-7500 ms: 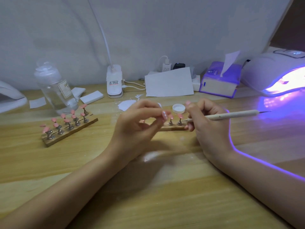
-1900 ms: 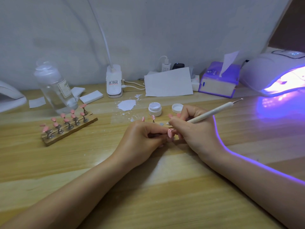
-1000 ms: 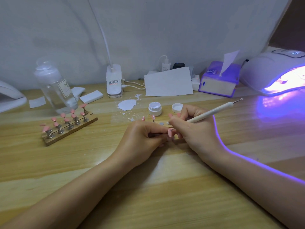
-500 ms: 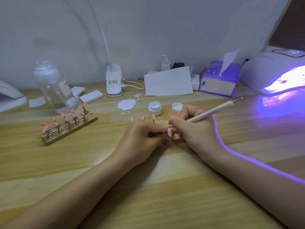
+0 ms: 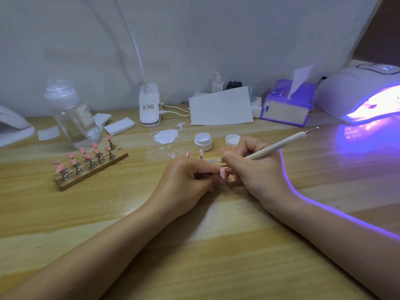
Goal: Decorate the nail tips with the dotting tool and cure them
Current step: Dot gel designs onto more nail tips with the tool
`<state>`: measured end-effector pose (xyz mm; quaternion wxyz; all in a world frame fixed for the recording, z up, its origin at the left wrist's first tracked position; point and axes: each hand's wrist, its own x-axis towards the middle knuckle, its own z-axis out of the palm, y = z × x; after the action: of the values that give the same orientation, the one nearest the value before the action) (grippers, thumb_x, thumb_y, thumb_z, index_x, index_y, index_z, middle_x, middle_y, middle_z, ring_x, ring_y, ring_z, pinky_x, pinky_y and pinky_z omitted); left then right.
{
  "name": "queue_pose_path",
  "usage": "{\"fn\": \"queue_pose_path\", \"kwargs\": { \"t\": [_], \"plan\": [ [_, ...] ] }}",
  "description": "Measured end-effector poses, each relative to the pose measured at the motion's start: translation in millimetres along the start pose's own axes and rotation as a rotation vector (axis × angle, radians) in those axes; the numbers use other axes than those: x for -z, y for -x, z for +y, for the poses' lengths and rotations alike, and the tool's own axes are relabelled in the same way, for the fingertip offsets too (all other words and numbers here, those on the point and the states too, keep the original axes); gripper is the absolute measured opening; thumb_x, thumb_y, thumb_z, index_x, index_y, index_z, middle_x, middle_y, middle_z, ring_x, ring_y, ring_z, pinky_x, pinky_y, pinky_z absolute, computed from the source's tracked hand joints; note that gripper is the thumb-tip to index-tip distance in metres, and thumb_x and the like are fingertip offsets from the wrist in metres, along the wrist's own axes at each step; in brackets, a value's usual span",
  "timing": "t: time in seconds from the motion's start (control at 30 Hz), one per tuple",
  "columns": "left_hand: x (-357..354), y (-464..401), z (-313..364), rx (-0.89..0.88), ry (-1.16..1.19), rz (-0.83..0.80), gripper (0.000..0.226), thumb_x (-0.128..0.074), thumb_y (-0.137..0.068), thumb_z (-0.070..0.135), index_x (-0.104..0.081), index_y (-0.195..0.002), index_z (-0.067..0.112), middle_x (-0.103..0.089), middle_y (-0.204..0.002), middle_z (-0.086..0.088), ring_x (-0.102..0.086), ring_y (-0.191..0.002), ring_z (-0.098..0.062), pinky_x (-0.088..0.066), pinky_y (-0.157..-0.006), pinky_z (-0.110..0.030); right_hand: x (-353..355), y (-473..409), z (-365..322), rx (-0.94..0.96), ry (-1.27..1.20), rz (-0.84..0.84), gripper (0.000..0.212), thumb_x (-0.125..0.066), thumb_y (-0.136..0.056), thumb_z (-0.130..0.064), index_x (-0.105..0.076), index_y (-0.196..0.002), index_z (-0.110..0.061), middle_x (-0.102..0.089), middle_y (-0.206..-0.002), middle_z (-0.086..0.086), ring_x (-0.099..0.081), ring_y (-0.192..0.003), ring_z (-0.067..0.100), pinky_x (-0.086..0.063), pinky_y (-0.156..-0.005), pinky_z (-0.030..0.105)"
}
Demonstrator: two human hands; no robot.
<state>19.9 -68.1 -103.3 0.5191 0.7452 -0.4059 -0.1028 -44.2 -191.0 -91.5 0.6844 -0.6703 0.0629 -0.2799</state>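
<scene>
A: What differs from half a second ago?

B: Almost nothing. Both hands sit where they were, just in front of the small white open gel jar [image 5: 203, 141]. Compared with seven seconds back, though, they have dropped from above the tabletop [image 5: 129, 213] down onto it, and the jar, hidden then, now shows.

A: What do the fingers hold?

B: The left hand [image 5: 186, 182] has its fingers curled, pinching a small metal stand topped with a glossy pink nail tip [image 5: 223, 172]. The right hand [image 5: 255, 172] grips the slim cream-coloured dotting tool [image 5: 277, 146] like a pen, fingers closed round its lower part.

A: Which way does the tool lie?

B: Its long axis runs on a slant: the working point is low and to the left, touching or just at the pink tip, in front of the jar; the other metal end rises up and to the right, away from the jar toward the glowing white dome-shaped curing lamp [image 5: 357, 92].

A: And nearby?

B: Two more pink tips with white dots stand on a strip just in front of the jar; the white round lid [image 5: 232, 140] lies right of the jar. The wooden rack of plain pink nail tips [image 5: 91, 163] rests well left of it.
</scene>
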Motion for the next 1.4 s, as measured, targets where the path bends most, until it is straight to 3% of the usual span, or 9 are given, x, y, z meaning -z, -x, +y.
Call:
{"fn": "queue_pose_path", "kwargs": {
  "t": [0.13,0.3,0.43,0.67,0.97,1.13,1.23,1.33,1.4],
  "plan": [
    [-0.4,-0.2,0.3,-0.004,0.012,0.002,0.015,-0.067,-0.081,0.006,-0.076,-0.085,0.017,-0.073,-0.075,0.004,-0.054,-0.063,0.000,-0.051,-0.064,-0.021,0.0,-0.2,0.6,0.015,0.024,-0.007,0.039,-0.057,-0.082,0.007,-0.035,-0.053,-0.008,-0.043,-0.034,-0.004,-0.053,-0.037,0.015,-0.040,-0.040,0.016],
    [-0.4,-0.3,0.6,0.003,-0.003,0.005,0.013,-0.067,-0.081,0.006,-0.076,-0.085,0.015,-0.073,-0.076,-0.001,-0.056,-0.064,-0.005,-0.052,-0.065,-0.027,0.1,-0.4,0.9,0.002,-0.004,0.001,0.040,-0.057,-0.082,0.007,-0.035,-0.053,-0.008,-0.040,-0.035,-0.002,-0.054,-0.037,0.014,-0.043,-0.040,0.018],
    [-0.4,0.3,1.7,-0.002,0.023,-0.002,0.016,-0.066,-0.080,0.004,-0.076,-0.086,0.015,-0.073,-0.075,0.003,-0.054,-0.063,0.003,-0.051,-0.063,-0.016,-0.3,0.1,0.1,0.012,0.023,-0.005,0.039,-0.057,-0.082,0.007,-0.036,-0.053,-0.007,-0.043,-0.034,-0.004,-0.052,-0.037,0.014,-0.041,-0.040,0.016],
    [-0.6,-0.3,1.1,0.004,-0.006,0.006,0.016,-0.067,-0.081,0.005,-0.075,-0.084,0.018,-0.073,-0.077,0.001,-0.056,-0.065,-0.004,-0.052,-0.065,-0.028,0.2,0.7,-0.3,-0.011,0.021,0.000,0.040,-0.057,-0.083,0.005,-0.035,-0.053,-0.009,-0.043,-0.033,-0.005,-0.053,-0.038,0.014,-0.042,-0.041,0.019],
    [0.1,0.2,2.2,0.000,-0.019,-0.005,0.019,-0.066,-0.081,0.003,-0.075,-0.090,0.018,-0.073,-0.077,0.003,-0.052,-0.063,0.002,-0.050,-0.065,-0.021,-0.5,-1.3,2.4,0.001,0.020,0.010,0.042,-0.058,-0.081,0.007,-0.033,-0.052,-0.009,-0.037,-0.035,-0.004,-0.054,-0.036,0.011,-0.036,-0.038,0.013],
    [-0.2,0.0,2.3,0.017,-0.013,-0.004,0.018,-0.066,-0.081,0.004,-0.075,-0.089,0.018,-0.074,-0.079,0.001,-0.056,-0.067,-0.004,-0.052,-0.068,-0.026,-0.1,-1.4,3.1,0.005,0.023,0.005,0.042,-0.058,-0.082,0.007,-0.033,-0.051,-0.010,-0.041,-0.033,-0.006,-0.053,-0.037,0.015,-0.037,-0.038,0.014],
    [-0.1,0.2,2.4,0.010,-0.006,-0.001,0.019,-0.066,-0.081,0.002,-0.075,-0.089,0.017,-0.073,-0.077,0.003,-0.054,-0.064,0.002,-0.050,-0.065,-0.019,0.2,-1.7,3.6,0.012,0.036,0.006,0.042,-0.057,-0.081,0.008,-0.033,-0.051,-0.010,-0.041,-0.032,-0.006,-0.052,-0.036,0.015,-0.039,-0.040,0.015],
    [-0.3,0.5,2.4,0.007,0.003,0.003,0.019,-0.067,-0.080,0.003,-0.075,-0.087,0.018,-0.071,-0.073,0.014,-0.052,-0.061,0.003,-0.048,-0.062,-0.013,-0.1,-1.0,1.5,0.016,-0.002,0.046,0.038,-0.059,-0.079,0.009,-0.035,-0.053,-0.005,-0.035,-0.037,0.001,-0.054,-0.035,0.010,-0.042,-0.041,0.016],
    [-0.8,0.5,1.9,0.011,0.005,0.012,0.014,-0.067,-0.081,0.006,-0.076,-0.083,0.017,-0.072,-0.075,0.015,-0.052,-0.061,0.001,-0.050,-0.063,-0.018,0.1,0.6,-0.4,0.045,-0.033,0.092,0.034,-0.061,-0.079,0.007,-0.038,-0.055,-0.001,-0.032,-0.042,0.007,-0.050,-0.033,0.004,-0.043,-0.040,0.015]
  ]
}}
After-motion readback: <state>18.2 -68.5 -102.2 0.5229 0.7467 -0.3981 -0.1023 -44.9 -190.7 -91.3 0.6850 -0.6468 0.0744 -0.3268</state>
